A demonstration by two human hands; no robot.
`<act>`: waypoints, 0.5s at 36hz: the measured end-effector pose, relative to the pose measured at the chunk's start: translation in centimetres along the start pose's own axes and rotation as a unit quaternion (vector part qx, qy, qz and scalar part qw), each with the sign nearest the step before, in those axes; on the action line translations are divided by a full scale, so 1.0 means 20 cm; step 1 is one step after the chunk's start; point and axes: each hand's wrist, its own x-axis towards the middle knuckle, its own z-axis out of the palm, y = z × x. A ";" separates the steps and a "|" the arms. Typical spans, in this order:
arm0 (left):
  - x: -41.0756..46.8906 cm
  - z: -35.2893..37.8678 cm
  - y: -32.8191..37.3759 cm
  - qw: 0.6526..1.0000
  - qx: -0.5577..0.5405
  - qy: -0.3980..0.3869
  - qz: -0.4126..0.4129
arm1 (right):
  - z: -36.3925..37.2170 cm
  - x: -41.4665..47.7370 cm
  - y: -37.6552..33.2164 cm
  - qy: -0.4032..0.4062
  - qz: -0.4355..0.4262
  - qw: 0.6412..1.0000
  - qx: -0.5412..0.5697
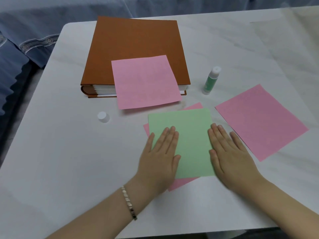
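A green paper sheet (189, 135) lies on the white table (60, 161), on top of a pink sheet (181, 184) whose corners stick out beneath it. My left hand (160, 157) lies flat on the green sheet's left edge, fingers straight. On the sheet's right edge my right hand (229, 152) presses flat, fingers straight too. An uncapped glue stick (211, 81) stands upright behind the sheets. Its white cap (103, 116) sits on the table to the left.
A thick brown album (134, 49) lies at the back of the table, with a pink sheet (145, 81) overhanging its front edge. Another pink sheet (260, 121) lies at the right. Blue fabric (20, 49) lies beyond the table's left and far edges.
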 end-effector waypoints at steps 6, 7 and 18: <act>-0.07 -0.03 -0.13 0.999 0.014 -0.036 -0.018 | -0.01 0.00 0.00 -0.001 0.000 1.000 -0.004; -0.08 -0.04 -0.14 0.999 0.018 -0.037 -0.019 | -0.01 0.00 0.00 -0.003 0.001 1.000 -0.005; -0.05 -0.09 -0.14 0.999 0.026 -0.025 -0.034 | -0.05 -0.01 0.08 -0.017 -0.005 0.999 -0.045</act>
